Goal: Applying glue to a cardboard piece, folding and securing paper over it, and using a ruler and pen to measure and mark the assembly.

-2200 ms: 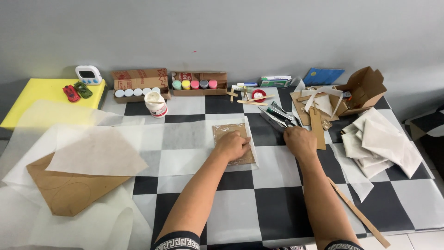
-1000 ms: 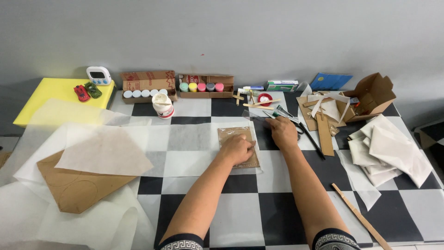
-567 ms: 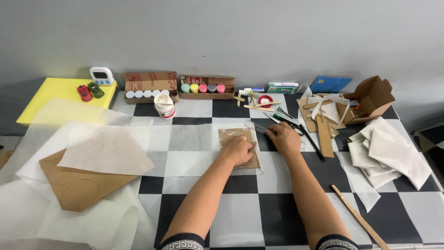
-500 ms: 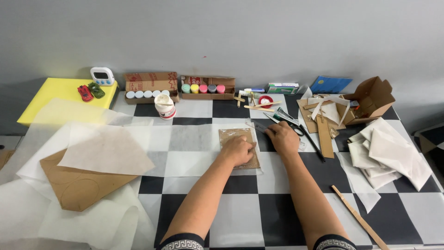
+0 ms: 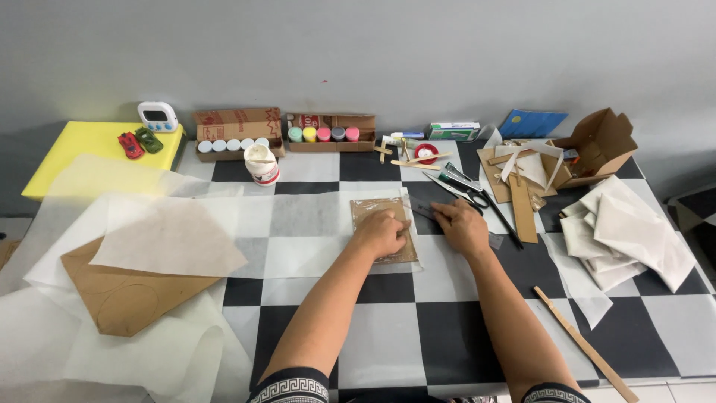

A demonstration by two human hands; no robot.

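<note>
Seen from above, a checkered black-and-white counter (image 5: 447, 343). The left hand (image 5: 382, 233) presses flat on a small brown cardboard piece (image 5: 384, 227) at the centre. The right hand (image 5: 464, 227) rests just beside it, fingers on a dark flat tool (image 5: 422, 212). Scissors (image 5: 466, 192) lie just beyond. A white glue pot (image 5: 262, 164) stands farther back.

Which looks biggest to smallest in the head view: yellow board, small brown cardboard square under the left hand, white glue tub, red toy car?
1. Yellow board, though part lies under translucent paper.
2. Small brown cardboard square, partly covered by the left hand.
3. White glue tub.
4. Red toy car.
</note>
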